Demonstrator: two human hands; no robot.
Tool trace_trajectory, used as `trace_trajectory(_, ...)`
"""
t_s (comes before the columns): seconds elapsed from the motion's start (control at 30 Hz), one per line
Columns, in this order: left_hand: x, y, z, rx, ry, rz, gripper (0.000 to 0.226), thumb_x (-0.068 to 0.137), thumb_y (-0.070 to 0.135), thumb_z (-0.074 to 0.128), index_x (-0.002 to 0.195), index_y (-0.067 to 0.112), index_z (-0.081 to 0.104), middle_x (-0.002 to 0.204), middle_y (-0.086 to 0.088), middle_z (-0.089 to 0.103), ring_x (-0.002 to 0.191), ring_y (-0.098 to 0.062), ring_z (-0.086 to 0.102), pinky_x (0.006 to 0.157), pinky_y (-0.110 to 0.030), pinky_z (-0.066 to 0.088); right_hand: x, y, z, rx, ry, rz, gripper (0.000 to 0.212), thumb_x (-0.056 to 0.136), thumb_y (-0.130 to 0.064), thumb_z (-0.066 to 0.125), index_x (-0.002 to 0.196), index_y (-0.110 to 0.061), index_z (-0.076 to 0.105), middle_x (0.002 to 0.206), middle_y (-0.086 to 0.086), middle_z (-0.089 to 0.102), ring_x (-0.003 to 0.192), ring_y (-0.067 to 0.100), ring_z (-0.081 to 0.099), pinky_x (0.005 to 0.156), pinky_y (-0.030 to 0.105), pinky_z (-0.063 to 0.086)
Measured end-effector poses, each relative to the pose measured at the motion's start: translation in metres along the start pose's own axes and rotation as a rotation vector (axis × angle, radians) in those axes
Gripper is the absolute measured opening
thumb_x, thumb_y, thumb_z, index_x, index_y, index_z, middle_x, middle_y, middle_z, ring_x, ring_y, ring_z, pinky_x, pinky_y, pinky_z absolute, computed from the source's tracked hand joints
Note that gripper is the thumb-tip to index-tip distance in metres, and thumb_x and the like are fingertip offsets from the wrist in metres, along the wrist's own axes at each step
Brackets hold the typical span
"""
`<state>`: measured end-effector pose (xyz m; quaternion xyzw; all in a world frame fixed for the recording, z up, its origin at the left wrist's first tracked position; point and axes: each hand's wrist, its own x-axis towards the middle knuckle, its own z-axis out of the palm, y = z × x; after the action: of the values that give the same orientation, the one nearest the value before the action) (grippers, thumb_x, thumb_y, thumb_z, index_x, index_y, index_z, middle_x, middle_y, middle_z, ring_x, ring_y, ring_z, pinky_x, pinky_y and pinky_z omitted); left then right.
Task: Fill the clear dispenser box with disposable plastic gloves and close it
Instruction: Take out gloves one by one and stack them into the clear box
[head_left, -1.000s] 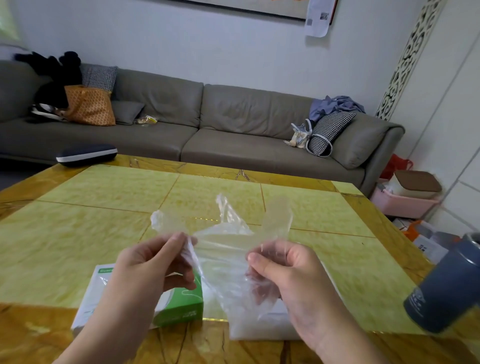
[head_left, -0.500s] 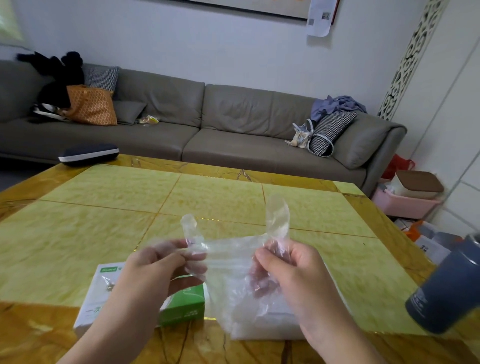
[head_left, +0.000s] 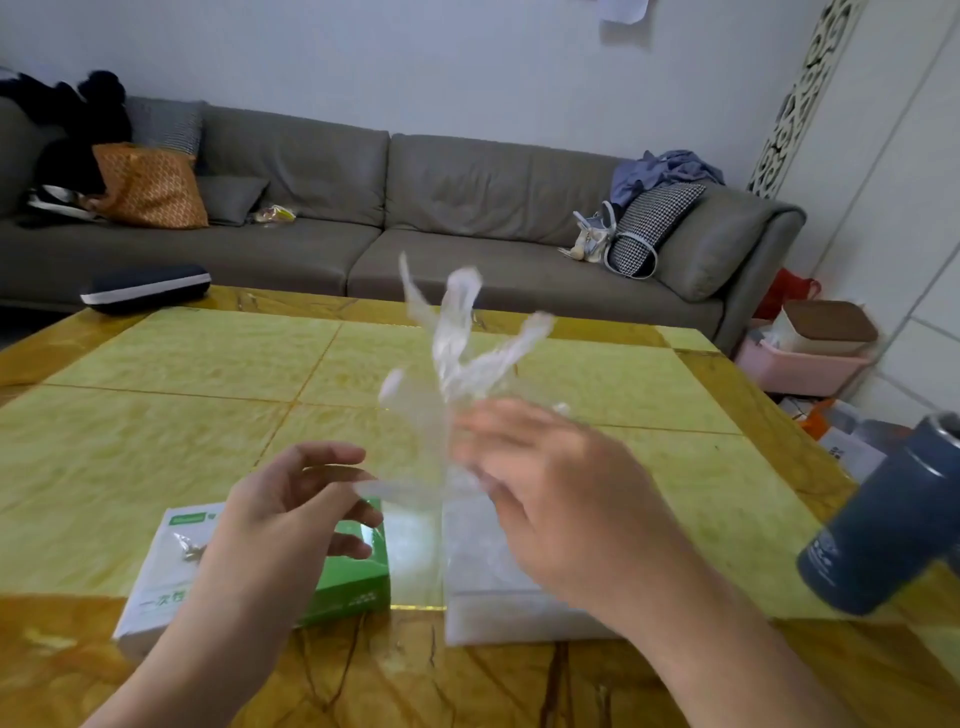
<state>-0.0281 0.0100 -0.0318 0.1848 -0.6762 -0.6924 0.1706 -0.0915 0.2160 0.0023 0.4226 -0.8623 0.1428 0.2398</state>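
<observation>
I see the glove (head_left: 457, 358) as thin, clear, crinkly plastic film, and the pack (head_left: 488, 577) under it looks like the same film, frosted where it lies stacked. The table (head_left: 171, 415) is glossy polished stone (marble-like, green panels in amber borders), while the box (head_left: 260, 577) reads as smooth printed cardboard. The sofa (head_left: 441, 208) looks matt leather, the flask (head_left: 888, 530) matt-coated.

Two bare forearms reach into view from the bottom edge, each ending in a bare hand. The left hand (head_left: 291, 514) and the right hand (head_left: 561, 499) wear no gloves, rings, watch or bracelet. No sleeves show on either arm. The right hand's fingers (head_left: 483, 431) are blurred.
</observation>
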Motion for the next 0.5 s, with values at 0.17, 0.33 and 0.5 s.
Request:
trace_trajectory(0.17,0.003,-0.009,0.002,0.111,0.021,0.127,0.032,0.096,-0.010,0.053,0.101,0.017,0.070,0.088,-0.004,0.076,0.079,-0.023,0.073,0.069,-0.043,0.056,-0.025,0.037,-0.004,0.036,-0.342,0.188,0.049,0.102,-0.002,0.052,0.138,-0.031,0.068,0.144,-0.021,0.061,0.138,-0.001,0.045,0.120,0.023,0.035)
trace_trajectory(0.33,-0.019,0.016,0.024,0.506,-0.048,0.680,0.033,0.088,0.003,0.066,0.096,0.035,0.068,0.096,0.019,0.069,0.095,-0.006,0.065,0.078,-0.019,0.050,-0.041,0.054,-0.003,0.046,-0.434,0.283,0.043,0.105,-0.008,0.047,0.133,-0.031,0.069,0.148,-0.023,0.056,0.144,-0.001,0.042,0.121,0.024,0.035)
trace_trajectory(0.5,-0.008,0.015,0.096,0.968,-0.494,0.677,0.022,0.103,0.025,0.051,0.119,0.032,0.065,0.118,0.018,0.054,0.106,-0.003,0.057,0.087,-0.020,0.050,-0.045,0.062,-0.002,0.066,-0.528,0.309,0.040,0.101,-0.011,0.043,0.099,-0.044,0.067,0.129,-0.018,0.060,0.103,-0.007,0.049,0.082,0.015,0.041)
